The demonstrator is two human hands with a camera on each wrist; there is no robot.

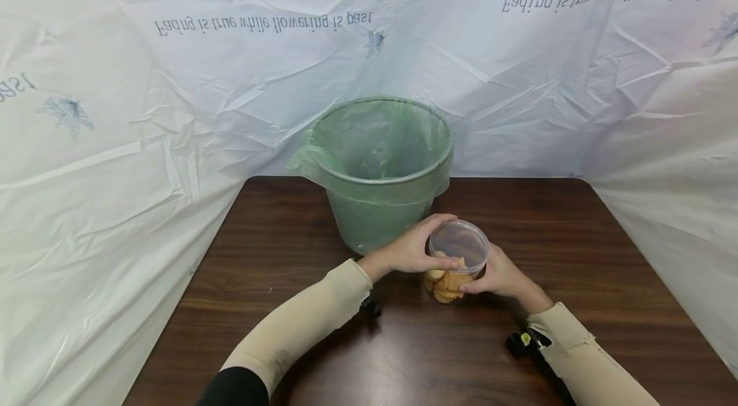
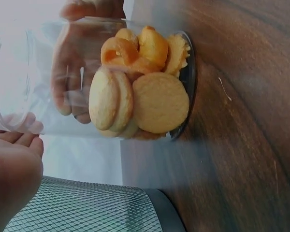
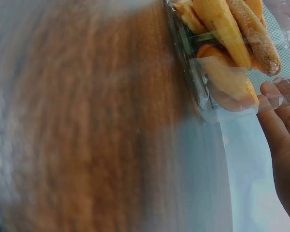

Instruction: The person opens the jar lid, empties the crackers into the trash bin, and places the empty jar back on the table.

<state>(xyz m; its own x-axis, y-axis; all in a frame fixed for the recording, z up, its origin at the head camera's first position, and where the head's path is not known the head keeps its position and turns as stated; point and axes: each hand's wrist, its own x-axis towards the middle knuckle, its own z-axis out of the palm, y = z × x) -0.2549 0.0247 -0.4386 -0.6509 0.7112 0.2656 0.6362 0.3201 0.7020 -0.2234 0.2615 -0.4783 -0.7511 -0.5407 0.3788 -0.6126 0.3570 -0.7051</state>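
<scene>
A clear plastic jar [image 1: 460, 243] with no lid on its mouth holds several cookies [image 1: 447, 285], round ones and other shapes, piled in its lower part. My left hand [image 1: 416, 248] grips the jar near its rim from the left, thumb across the front. On the opposite side my right hand [image 1: 500, 273] holds the jar's wall. In the left wrist view, round cookies [image 2: 160, 102] show through the wall above a dark base, and right-hand fingers [image 2: 67, 72] wrap the far side. Long cookies [image 3: 222, 29] appear in the right wrist view, where the jar is partly cut off.
Just behind and left of the jar stands a mesh bin [image 1: 375, 223] lined with a thin green bag [image 1: 311, 159] folded over its rim. Brown wood-grain table [image 1: 576, 233] lies beneath. White printed sheeting [image 1: 230, 92] hangs behind and at both sides.
</scene>
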